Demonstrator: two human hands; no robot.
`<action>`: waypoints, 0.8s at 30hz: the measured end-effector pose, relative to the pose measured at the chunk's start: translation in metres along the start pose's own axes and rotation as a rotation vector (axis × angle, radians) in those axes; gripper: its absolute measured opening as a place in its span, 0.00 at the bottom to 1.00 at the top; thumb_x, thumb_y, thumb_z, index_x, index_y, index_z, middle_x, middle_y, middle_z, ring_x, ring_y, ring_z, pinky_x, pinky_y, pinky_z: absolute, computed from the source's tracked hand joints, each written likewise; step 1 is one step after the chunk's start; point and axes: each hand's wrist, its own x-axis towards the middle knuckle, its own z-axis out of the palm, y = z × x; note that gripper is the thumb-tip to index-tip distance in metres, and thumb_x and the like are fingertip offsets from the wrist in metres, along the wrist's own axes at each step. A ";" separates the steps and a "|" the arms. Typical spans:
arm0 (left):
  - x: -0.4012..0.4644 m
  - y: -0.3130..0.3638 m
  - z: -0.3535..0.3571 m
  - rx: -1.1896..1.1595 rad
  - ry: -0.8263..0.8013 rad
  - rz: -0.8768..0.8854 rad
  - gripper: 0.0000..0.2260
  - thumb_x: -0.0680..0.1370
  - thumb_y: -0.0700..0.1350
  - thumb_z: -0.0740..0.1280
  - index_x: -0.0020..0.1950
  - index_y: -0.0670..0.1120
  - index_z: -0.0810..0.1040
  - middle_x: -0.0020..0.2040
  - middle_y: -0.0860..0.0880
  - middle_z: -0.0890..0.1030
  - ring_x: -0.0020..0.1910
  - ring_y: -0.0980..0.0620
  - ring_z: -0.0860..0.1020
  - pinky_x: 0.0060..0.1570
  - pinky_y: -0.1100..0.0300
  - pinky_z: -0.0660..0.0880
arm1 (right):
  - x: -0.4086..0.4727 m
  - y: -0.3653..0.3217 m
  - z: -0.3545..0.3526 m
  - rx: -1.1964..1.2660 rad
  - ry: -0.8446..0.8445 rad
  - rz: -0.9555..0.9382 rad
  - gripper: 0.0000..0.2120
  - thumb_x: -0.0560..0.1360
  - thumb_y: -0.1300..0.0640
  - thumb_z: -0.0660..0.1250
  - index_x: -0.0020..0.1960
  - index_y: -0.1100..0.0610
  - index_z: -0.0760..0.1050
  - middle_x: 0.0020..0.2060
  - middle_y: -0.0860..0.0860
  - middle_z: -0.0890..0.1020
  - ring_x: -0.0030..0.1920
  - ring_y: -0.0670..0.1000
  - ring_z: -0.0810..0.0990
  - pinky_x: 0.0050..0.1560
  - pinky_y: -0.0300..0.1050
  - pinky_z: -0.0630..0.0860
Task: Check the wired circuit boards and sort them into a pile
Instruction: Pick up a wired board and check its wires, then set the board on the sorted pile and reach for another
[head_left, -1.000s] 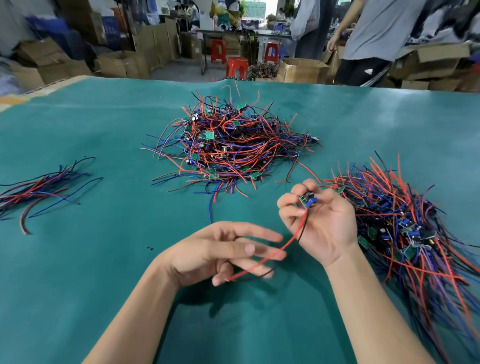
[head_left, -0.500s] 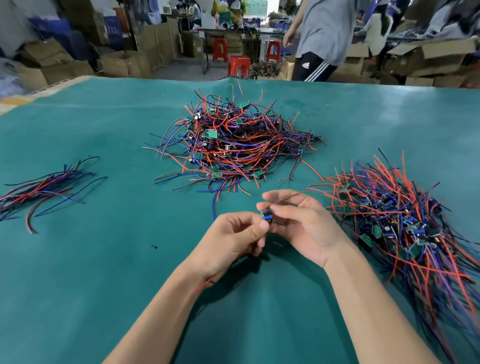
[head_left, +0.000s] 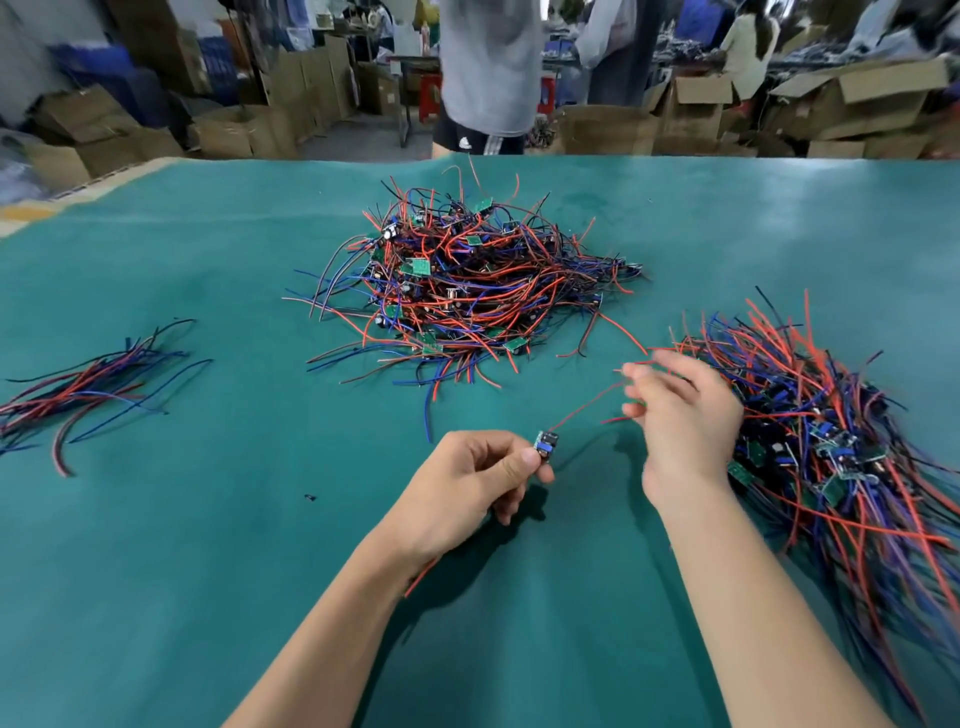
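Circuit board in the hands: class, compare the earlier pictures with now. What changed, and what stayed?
The circuit board passed from the right hand to the left hand, whose grip now pinches it. The right hand slid away to the right along the board's red wire. The centre pile, right pile and loose wires stayed put.

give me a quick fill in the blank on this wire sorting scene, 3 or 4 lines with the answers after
1. The small circuit board is pinched in the ____ hand.
2. The right hand pulls on a thin ____ wire running from the board.
3. The tangled pile lies on a ____ table.
4. The loose bundle of wires with no boards lies at the table's ____ side.

Answers: left; red; green; left
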 end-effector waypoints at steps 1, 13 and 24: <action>0.000 0.000 0.002 -0.030 0.027 -0.007 0.11 0.83 0.41 0.63 0.43 0.42 0.81 0.33 0.47 0.74 0.29 0.54 0.71 0.32 0.65 0.71 | 0.003 0.000 -0.002 -0.011 0.098 -0.024 0.10 0.76 0.68 0.70 0.55 0.58 0.78 0.42 0.56 0.85 0.33 0.47 0.81 0.28 0.39 0.76; 0.001 0.003 -0.002 -0.086 0.142 -0.047 0.17 0.84 0.43 0.63 0.38 0.50 0.85 0.30 0.45 0.79 0.24 0.52 0.77 0.24 0.63 0.74 | -0.041 -0.002 0.019 -0.261 -0.832 -0.035 0.03 0.74 0.58 0.76 0.42 0.56 0.86 0.35 0.51 0.86 0.36 0.46 0.80 0.37 0.38 0.76; -0.003 0.009 0.002 -0.086 -0.141 -0.129 0.10 0.82 0.39 0.63 0.43 0.42 0.81 0.33 0.45 0.83 0.27 0.52 0.81 0.27 0.64 0.75 | -0.023 -0.037 0.009 0.076 -0.253 0.118 0.03 0.75 0.64 0.74 0.45 0.63 0.82 0.33 0.53 0.78 0.30 0.45 0.75 0.34 0.37 0.71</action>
